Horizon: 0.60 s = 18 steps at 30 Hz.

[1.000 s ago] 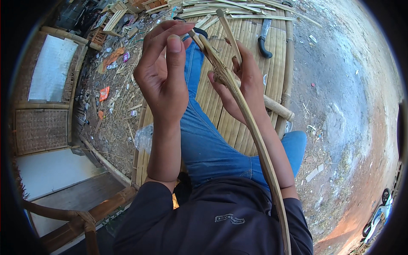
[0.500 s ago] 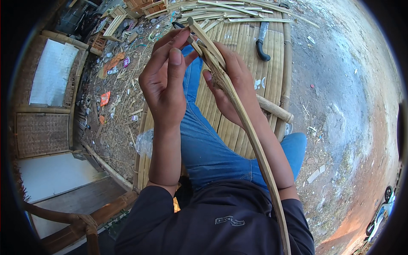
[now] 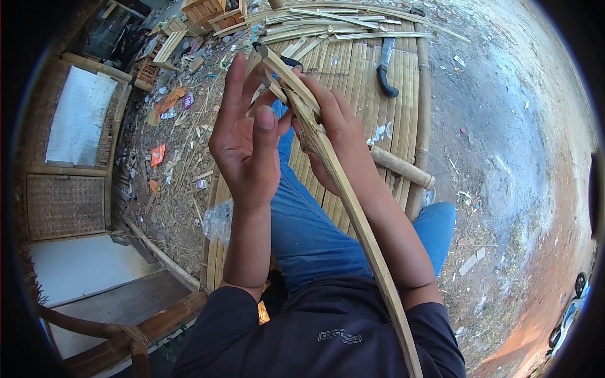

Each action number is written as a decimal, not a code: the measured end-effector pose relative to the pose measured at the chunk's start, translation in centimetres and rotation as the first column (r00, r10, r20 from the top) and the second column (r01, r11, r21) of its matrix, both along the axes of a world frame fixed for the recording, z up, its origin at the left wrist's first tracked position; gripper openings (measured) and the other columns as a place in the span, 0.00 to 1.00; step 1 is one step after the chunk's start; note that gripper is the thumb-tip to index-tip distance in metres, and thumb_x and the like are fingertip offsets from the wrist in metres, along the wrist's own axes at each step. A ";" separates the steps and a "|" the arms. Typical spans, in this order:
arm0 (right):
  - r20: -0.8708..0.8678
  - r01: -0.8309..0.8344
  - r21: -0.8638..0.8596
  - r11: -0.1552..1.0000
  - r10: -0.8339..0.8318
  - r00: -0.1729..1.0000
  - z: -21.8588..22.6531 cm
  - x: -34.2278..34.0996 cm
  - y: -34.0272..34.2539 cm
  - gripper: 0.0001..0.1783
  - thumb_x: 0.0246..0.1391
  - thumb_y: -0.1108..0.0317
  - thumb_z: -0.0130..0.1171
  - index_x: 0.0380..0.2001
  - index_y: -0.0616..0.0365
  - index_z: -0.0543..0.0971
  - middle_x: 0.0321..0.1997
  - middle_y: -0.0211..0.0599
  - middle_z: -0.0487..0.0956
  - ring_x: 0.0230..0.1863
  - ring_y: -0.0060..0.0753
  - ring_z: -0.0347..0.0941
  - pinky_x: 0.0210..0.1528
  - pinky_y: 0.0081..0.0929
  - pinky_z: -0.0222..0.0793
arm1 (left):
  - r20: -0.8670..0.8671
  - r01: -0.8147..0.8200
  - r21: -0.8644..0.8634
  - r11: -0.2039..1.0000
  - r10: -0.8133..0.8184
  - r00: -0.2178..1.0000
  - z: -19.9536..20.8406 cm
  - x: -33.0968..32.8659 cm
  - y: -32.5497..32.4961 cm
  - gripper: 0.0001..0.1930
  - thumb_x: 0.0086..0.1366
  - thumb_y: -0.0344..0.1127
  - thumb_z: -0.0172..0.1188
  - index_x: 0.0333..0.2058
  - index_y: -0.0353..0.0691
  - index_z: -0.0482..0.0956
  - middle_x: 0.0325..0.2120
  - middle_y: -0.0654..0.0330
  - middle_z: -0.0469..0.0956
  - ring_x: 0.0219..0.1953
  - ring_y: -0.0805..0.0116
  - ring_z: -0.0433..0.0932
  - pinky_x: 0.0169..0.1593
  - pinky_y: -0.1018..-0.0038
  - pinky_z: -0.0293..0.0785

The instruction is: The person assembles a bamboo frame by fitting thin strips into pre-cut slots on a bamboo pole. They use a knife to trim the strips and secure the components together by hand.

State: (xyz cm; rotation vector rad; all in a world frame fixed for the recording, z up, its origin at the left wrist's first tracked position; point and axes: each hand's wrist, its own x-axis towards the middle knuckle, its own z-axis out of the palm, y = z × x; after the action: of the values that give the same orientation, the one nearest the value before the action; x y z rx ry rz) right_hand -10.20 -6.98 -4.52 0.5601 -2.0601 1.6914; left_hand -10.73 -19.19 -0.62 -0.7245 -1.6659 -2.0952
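A long bamboo strip (image 3: 357, 220) is held up in front of the body, above the bamboo bench (image 3: 403, 120) and the blue trousers (image 3: 315, 239). Its split end (image 3: 275, 65) is pointed toward the far edge of the bench, and its long tail is hung back past the dark shirt (image 3: 283, 343). The strip is gripped by the right hand (image 3: 336, 126), with the fingers wrapped round it close to the rough knot (image 3: 309, 133). The left hand (image 3: 247, 145) is held beside the split end, with its thumb and first finger spread apart. Its other fingers are partly hidden, so it cannot be told if a piece is pinched there.

The step in hand seems to be the handling of the split pieces. For the next move, a firm hold by the right hand and a careful touch by the left would be needed.

A big knife (image 3: 383, 78) is left near the bench's right edge, and more strips (image 3: 378, 36) are piled by the far edge.
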 end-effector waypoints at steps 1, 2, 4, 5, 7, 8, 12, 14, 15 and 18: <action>-0.001 -0.003 -0.007 1.000 0.003 1.000 0.0 0.0 -0.1 0.37 0.48 0.78 0.55 0.64 0.53 0.61 0.37 0.48 0.67 0.38 0.51 0.68 0.42 0.41 0.67 | 0.002 0.003 -0.003 1.000 -0.003 1.000 0.1 0.0 0.0 0.34 0.69 0.39 0.56 0.66 0.29 0.52 0.58 0.43 0.67 0.59 0.50 0.70 0.55 0.55 0.77; -0.004 0.000 -0.016 1.000 0.000 1.000 0.0 0.1 -0.1 0.37 0.49 0.78 0.55 0.65 0.53 0.61 0.37 0.48 0.67 0.38 0.51 0.68 0.42 0.40 0.67 | 0.006 0.015 -0.006 1.000 -0.015 1.000 0.1 -0.1 0.0 0.35 0.69 0.39 0.56 0.66 0.29 0.51 0.58 0.42 0.67 0.59 0.50 0.70 0.55 0.55 0.76; -0.017 0.015 -0.010 1.000 -0.015 1.000 0.1 0.1 -0.1 0.37 0.49 0.77 0.56 0.65 0.53 0.60 0.37 0.48 0.67 0.37 0.51 0.68 0.42 0.41 0.66 | 0.014 0.040 -0.011 0.999 -0.040 0.999 0.2 -0.1 0.0 0.37 0.68 0.40 0.57 0.66 0.29 0.49 0.58 0.42 0.67 0.59 0.50 0.70 0.57 0.55 0.75; -0.027 0.028 0.005 1.000 -0.028 0.999 0.1 0.0 -0.1 0.37 0.50 0.77 0.56 0.65 0.53 0.60 0.37 0.48 0.66 0.37 0.51 0.68 0.41 0.41 0.66 | 0.010 0.048 -0.012 0.999 -0.048 0.999 0.2 -0.1 0.0 0.37 0.68 0.40 0.57 0.66 0.28 0.49 0.58 0.42 0.67 0.59 0.50 0.70 0.57 0.55 0.74; -0.027 0.047 0.038 0.998 -0.046 0.999 0.3 0.0 0.0 0.38 0.49 0.76 0.56 0.65 0.53 0.60 0.37 0.48 0.66 0.37 0.51 0.68 0.41 0.41 0.66 | 0.006 0.062 -0.015 0.998 -0.062 0.998 0.4 0.0 0.0 0.36 0.68 0.40 0.57 0.66 0.28 0.50 0.58 0.42 0.67 0.60 0.50 0.69 0.58 0.55 0.73; -0.018 0.055 0.057 0.997 -0.054 0.998 0.4 0.1 0.2 0.38 0.49 0.76 0.56 0.65 0.53 0.60 0.37 0.49 0.66 0.37 0.51 0.67 0.41 0.41 0.66 | 0.009 0.069 -0.017 0.997 -0.069 0.998 0.4 0.1 0.0 0.37 0.68 0.41 0.57 0.66 0.28 0.50 0.58 0.42 0.67 0.60 0.50 0.69 0.59 0.56 0.72; -0.024 0.072 0.073 0.995 -0.071 0.997 0.7 0.1 0.5 0.38 0.49 0.76 0.57 0.65 0.53 0.60 0.36 0.49 0.66 0.37 0.51 0.67 0.40 0.41 0.66 | 0.003 0.068 -0.032 0.997 -0.068 0.998 0.4 0.2 0.1 0.36 0.68 0.41 0.58 0.65 0.27 0.52 0.59 0.43 0.66 0.60 0.51 0.69 0.59 0.59 0.71; -0.022 0.076 0.081 0.994 -0.074 0.997 0.6 0.0 0.5 0.39 0.48 0.76 0.57 0.65 0.53 0.60 0.36 0.49 0.66 0.37 0.51 0.67 0.41 0.41 0.66 | -0.001 0.058 -0.038 0.998 -0.058 0.998 0.2 0.1 0.2 0.36 0.68 0.42 0.58 0.65 0.26 0.53 0.59 0.44 0.67 0.60 0.53 0.69 0.58 0.61 0.71; -0.020 0.078 0.083 0.994 -0.076 0.997 0.6 0.0 0.6 0.39 0.48 0.76 0.57 0.65 0.53 0.60 0.36 0.49 0.66 0.37 0.51 0.67 0.41 0.42 0.66 | 0.000 0.053 -0.043 0.998 -0.053 0.999 0.2 0.1 0.1 0.36 0.68 0.41 0.58 0.65 0.26 0.54 0.59 0.45 0.67 0.60 0.53 0.69 0.58 0.62 0.72; -0.020 0.073 0.088 0.993 -0.071 0.997 0.6 0.0 0.8 0.39 0.48 0.75 0.57 0.65 0.53 0.60 0.37 0.49 0.66 0.38 0.51 0.67 0.41 0.42 0.66 | 0.001 0.038 -0.053 0.998 -0.038 0.999 0.1 0.0 0.0 0.35 0.68 0.42 0.59 0.64 0.26 0.56 0.59 0.46 0.67 0.60 0.56 0.69 0.55 0.65 0.73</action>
State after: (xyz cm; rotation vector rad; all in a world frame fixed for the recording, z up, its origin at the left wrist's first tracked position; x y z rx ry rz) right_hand -10.18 -6.21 -3.88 0.5195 -2.1262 1.5558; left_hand -10.71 -19.20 -0.56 -0.7784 -1.7265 -2.0845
